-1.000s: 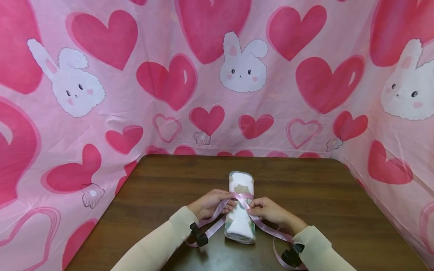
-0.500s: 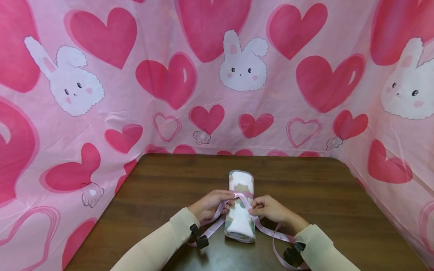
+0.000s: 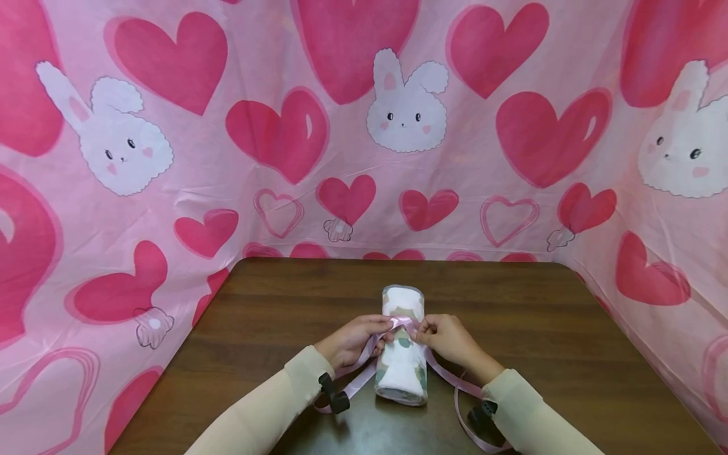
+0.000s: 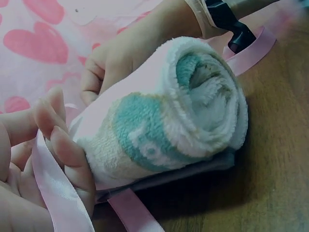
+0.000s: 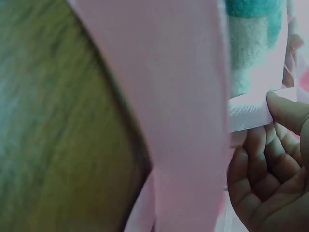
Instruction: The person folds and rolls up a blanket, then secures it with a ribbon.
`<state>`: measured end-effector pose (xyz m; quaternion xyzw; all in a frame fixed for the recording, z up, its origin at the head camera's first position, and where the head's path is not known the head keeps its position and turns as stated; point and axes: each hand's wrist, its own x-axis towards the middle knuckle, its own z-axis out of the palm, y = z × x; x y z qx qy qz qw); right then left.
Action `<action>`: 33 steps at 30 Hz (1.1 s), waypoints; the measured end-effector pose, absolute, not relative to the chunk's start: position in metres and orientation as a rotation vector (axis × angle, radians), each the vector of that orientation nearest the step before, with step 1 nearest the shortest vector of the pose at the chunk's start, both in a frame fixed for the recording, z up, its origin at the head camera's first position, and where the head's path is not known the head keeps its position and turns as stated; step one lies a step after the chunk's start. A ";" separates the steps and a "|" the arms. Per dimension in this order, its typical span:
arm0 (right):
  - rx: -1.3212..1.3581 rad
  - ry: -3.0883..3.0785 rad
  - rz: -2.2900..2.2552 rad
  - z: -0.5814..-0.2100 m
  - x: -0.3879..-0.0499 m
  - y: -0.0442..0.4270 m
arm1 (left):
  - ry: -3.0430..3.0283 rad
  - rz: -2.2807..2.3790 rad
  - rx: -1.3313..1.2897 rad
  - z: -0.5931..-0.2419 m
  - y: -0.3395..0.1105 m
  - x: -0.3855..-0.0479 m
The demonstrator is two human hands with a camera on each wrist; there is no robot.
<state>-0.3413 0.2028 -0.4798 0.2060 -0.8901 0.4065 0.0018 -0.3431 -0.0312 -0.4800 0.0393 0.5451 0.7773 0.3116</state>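
A rolled white towel with green and beige patches (image 3: pixel 401 373) lies lengthwise on the table, a pink ribbon (image 3: pixel 402 321) around its upper half. My left hand (image 3: pixel 354 342) pinches the ribbon at the roll's left side; in the left wrist view that hand (image 4: pixel 46 159) has the ribbon (image 4: pixel 60 193) across its curled fingers. At the roll's right side my right hand (image 3: pixel 452 341) pinches the other ribbon part. The right wrist view shows this hand (image 5: pixel 275 169) with thumb and fingers on the ribbon (image 5: pixel 250 112), beside the towel (image 5: pixel 251 48).
Loose ribbon tails trail over the brown wooden table (image 3: pixel 284 297) on both sides, the right one (image 3: pixel 463 423) looping near the right wrist. Black camera mounts (image 3: pixel 335 395) sit on both wrists. A pink cloth with hearts and rabbits (image 3: pixel 364 151) hangs behind and beside the table.
My right hand has moved up and slightly left, bringing its ribbon part closer to the crossing on the roll. The left hand has stayed nearly in place, still pinching ribbon.
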 end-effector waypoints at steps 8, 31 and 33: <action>0.613 -2.764 1.075 -0.477 -0.342 0.195 | 1.468 2.040 0.144 -0.481 -0.032 -0.345; 0.790 -2.604 0.853 -0.481 -0.358 0.183 | 1.490 1.981 0.190 -0.479 -0.031 -0.349; 0.776 -2.622 0.841 -0.480 -0.357 0.180 | 1.493 1.978 0.205 -0.478 -0.031 -0.349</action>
